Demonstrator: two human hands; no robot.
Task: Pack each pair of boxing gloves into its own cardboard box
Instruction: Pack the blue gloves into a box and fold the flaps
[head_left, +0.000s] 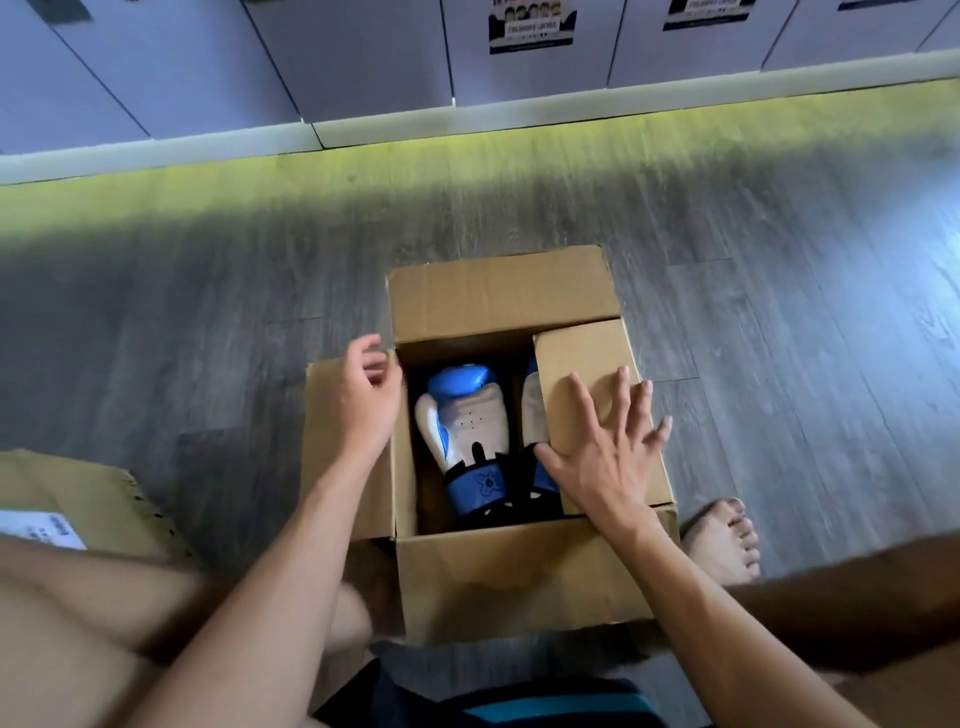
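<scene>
Pair of blue-and-white boxing gloves (465, 426) is already down inside the cardboard box (519, 571) on the floor, with one glove half hidden under the box's right flap (582, 364). The right hand (608, 457) has its grip spread wide, palm flat on that flap, pressing it inward. The left hand (366, 400) sits over the box's left flap (324, 441), fingers loosely curled; can't tell if it's actually pinching the edge. Imo fold both side flaps flat first, keep the cuffs (475, 488) tucked low, then bring the far flap (498, 296) over.
</scene>
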